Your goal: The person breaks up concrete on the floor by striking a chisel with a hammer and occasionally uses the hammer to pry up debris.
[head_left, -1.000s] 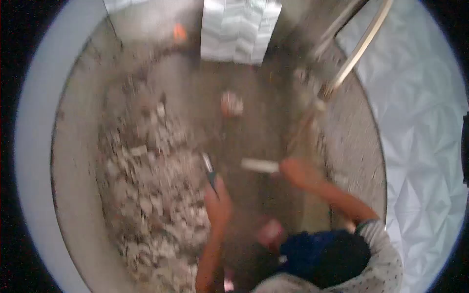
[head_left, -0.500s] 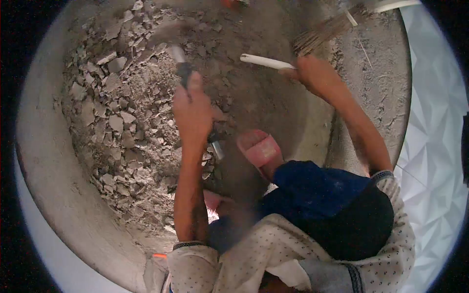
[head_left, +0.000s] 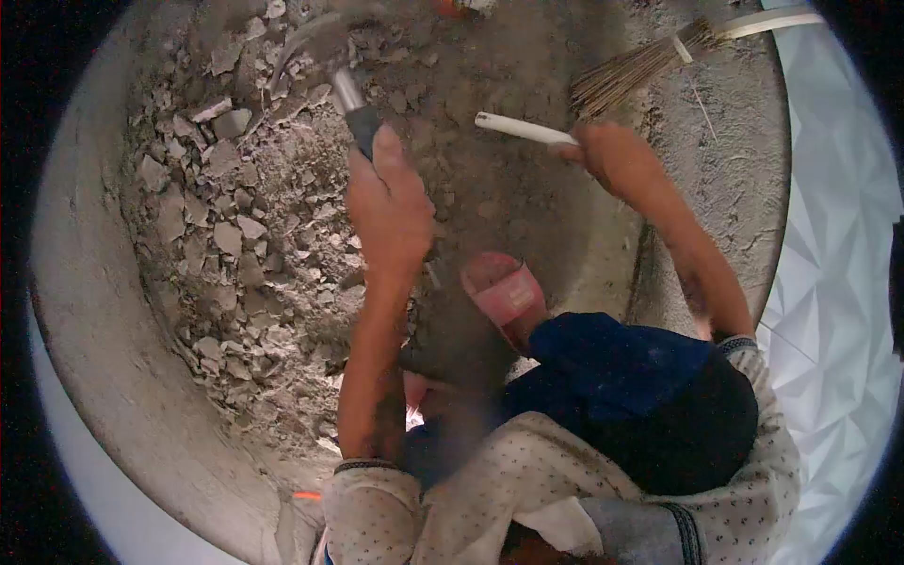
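Observation:
My left hand (head_left: 391, 202) is closed round the dark grip of a metal-shafted tool (head_left: 348, 91), whose curved head reaches over the broken grey rubble (head_left: 226, 235) at the upper left. At the right, my right hand (head_left: 617, 160) is closed on one end of a white stick (head_left: 523, 127). The stick's other end points left over the dusty floor. Just above my right hand lie the bristles of a twig brush (head_left: 640, 71).
A curved concrete wall (head_left: 104, 348) rings the rubble on the left. A rough ledge (head_left: 725, 179) stands at the right beside white faceted panels (head_left: 838, 282). My foot in a pink sandal (head_left: 508, 292) rests on the floor. An orange object (head_left: 452, 8) is at the top.
My left hand has shifted slightly right, and the tool's curved head shows more sharply. My right hand and the stick have moved slightly right and down.

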Tool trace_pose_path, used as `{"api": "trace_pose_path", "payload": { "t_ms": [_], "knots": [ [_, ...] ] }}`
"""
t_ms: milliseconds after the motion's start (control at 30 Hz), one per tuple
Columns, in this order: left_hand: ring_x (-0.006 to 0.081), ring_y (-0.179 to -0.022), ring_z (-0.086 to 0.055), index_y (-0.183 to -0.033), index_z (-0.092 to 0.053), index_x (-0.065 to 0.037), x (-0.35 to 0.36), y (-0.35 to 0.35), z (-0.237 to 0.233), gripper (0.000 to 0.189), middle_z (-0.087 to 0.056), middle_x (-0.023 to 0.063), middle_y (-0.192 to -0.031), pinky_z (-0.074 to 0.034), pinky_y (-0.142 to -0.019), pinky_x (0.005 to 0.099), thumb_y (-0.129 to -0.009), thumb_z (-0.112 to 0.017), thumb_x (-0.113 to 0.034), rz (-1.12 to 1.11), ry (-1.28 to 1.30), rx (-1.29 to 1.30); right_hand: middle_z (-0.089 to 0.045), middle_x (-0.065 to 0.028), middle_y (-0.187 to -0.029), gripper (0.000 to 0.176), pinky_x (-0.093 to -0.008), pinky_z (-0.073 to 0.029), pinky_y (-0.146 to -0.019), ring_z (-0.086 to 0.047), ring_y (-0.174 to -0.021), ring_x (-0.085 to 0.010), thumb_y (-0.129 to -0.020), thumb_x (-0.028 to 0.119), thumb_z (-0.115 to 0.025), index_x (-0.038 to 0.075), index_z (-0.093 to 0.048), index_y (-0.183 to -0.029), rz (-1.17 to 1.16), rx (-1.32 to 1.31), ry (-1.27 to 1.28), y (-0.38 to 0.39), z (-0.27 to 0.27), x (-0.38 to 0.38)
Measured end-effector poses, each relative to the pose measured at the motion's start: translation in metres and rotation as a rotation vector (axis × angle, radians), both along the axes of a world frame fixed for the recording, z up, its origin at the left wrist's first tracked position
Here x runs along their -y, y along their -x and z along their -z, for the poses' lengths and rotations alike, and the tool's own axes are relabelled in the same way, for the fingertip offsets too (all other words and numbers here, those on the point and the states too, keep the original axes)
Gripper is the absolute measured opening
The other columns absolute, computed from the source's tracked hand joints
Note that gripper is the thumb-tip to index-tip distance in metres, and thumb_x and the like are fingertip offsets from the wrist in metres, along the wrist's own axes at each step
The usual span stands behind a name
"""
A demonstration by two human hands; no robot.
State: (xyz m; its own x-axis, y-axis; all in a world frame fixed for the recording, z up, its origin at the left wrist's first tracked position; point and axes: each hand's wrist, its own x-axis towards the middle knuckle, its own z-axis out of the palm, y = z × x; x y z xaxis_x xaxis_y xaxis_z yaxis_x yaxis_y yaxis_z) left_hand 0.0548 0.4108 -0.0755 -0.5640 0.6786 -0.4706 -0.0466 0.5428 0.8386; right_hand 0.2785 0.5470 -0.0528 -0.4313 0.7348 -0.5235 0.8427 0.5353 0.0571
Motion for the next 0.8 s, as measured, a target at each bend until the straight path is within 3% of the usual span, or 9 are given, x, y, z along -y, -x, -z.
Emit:
{"api": "trace_pose_path", "payload": {
  "t_ms": [33, 133, 233, 433, 533, 633, 733, 800],
  "knots": [
    [0.037, -0.068, -0.058, -0.093, -0.053, 0.005, -0.001, -0.004, 0.002, 0.048, -0.056, 0.0214, -0.072, -0.043, -0.066, 0.0448, -0.093, -0.04, -0.041, -0.079, -0.038, -0.046, -0.062, -0.0204, -0.076, 0.047, -0.0487, -0.047, -0.064, -0.061, -0.073, -0.0395, -0.086, 0.048, -0.052, 0.003, -0.062, -0.094, -0.011, -0.005, -0.011, -0.001, 0.001, -0.002],
    [0.0353, -0.065, -0.057, -0.093, -0.051, 0.005, 0.012, -0.02, 0.044, 0.048, -0.055, 0.02, -0.069, -0.043, -0.065, 0.044, -0.094, -0.04, -0.042, 0.407, 0.042, -0.376, -0.062, -0.02, -0.077, 0.047, -0.0484, -0.047, -0.065, -0.061, -0.073, -0.0391, -0.086, 0.049, -0.051, 0.004, -0.062, -0.092, -0.045, -0.019, -0.03, 0.001, 0.003, -0.003],
    [0.0366, -0.069, -0.058, -0.094, -0.05, 0.004, 0.013, -0.005, 0.032, 0.043, -0.056, 0.0218, -0.071, -0.044, -0.064, 0.0445, -0.094, -0.041, -0.038, 0.528, 0.251, -0.044, -0.062, -0.0201, -0.076, 0.048, -0.0482, -0.047, -0.065, -0.061, -0.073, -0.039, -0.086, 0.05, -0.05, 0.003, -0.063, -0.089, -0.042, -0.017, -0.035, 0.007, -0.004, -0.001],
    [0.0385, -0.078, -0.059, -0.097, -0.05, 0.004, -0.002, -0.012, -0.006, 0.036, -0.056, 0.0241, -0.075, -0.045, -0.066, 0.0473, -0.093, -0.043, -0.031, -0.06, -0.009, 0.029, -0.061, -0.0206, -0.074, 0.05, -0.0483, -0.046, -0.062, -0.06, -0.072, -0.0391, -0.085, 0.05, -0.051, 0.001, -0.062, -0.085, -0.042, -0.037, -0.044, 0.0, -0.006, 0.001],
    [0.0366, -0.073, -0.058, -0.098, -0.05, 0.004, 0.02, -0.031, 0.049, 0.039, -0.055, 0.0222, -0.07, -0.044, -0.063, 0.0455, -0.094, -0.042, -0.035, 0.596, -0.037, -0.657, -0.06, -0.021, -0.072, 0.05, -0.0486, -0.046, -0.062, -0.06, -0.07, -0.0393, -0.085, 0.05, -0.051, 0.001, -0.062, -0.085, -0.1, -0.013, -0.086, -0.001, -0.002, 0.001],
    [0.0388, -0.072, -0.058, -0.098, -0.05, 0.003, 0.025, -0.019, 0.034, 0.035, -0.055, 0.0238, -0.078, -0.045, -0.062, 0.0435, -0.094, -0.043, -0.031, 0.677, -0.033, -0.349, -0.06, -0.0206, -0.071, 0.05, -0.0486, -0.046, -0.061, -0.06, -0.069, -0.0393, -0.086, 0.049, -0.051, 0.001, -0.062, -0.083, -0.044, 0.064, -0.05, 0.005, -0.007, 0.002],
    [0.0429, -0.074, -0.057, -0.098, -0.051, 0.003, 0.012, -0.016, 0.019, 0.027, -0.054, 0.0252, -0.086, -0.047, -0.065, 0.0455, -0.091, -0.044, -0.022, 0.257, 0.055, 0.005, -0.06, -0.0199, -0.07, 0.048, -0.0483, -0.046, -0.061, -0.06, -0.067, -0.039, -0.087, 0.047, -0.05, 0.001, -0.062, -0.084, -0.041, 0.031, -0.021, -0.008, -0.004, 0.008],
    [0.044, -0.076, -0.057, -0.097, -0.052, 0.003, 0.002, -0.022, 0.006, 0.028, -0.054, 0.0261, -0.086, -0.046, -0.067, 0.0474, -0.09, -0.044, -0.023, 0.099, 0.034, 0.037, -0.06, -0.0196, -0.07, 0.047, -0.0482, -0.046, -0.06, -0.06, -0.067, -0.0386, -0.087, 0.047, -0.05, 0.002, -0.062, -0.085, -0.096, -0.025, -0.054, -0.009, -0.005, 0.004]
  ]
}}
